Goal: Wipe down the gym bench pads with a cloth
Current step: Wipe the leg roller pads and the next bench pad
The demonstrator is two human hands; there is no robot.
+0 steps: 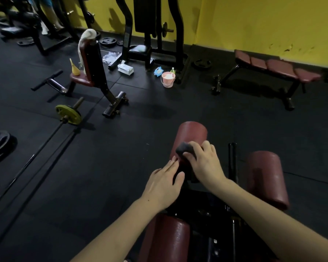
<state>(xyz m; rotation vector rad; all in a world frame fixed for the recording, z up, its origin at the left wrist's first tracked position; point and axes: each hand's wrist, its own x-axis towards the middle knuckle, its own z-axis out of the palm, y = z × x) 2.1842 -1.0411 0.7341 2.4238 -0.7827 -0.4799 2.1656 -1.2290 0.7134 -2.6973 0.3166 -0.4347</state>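
A dark red roller pad (192,134) of the bench juts out just ahead of me. My right hand (204,163) presses a small dark cloth (184,149) against its top, fingers curled over the cloth. My left hand (164,183) lies flat against the pad's left side with straight fingers. A second roller pad (267,176) sits to the right, and a third (170,239) lies below, between my forearms. The bench's black frame (232,159) runs between them.
A barbell (45,140) with a yellow plate (68,114) lies on the black floor at left. Behind stand an upright seat (92,63) with a white towel (83,44), a pink bucket (168,79), packets, and a flat red bench (276,68) by the yellow wall.
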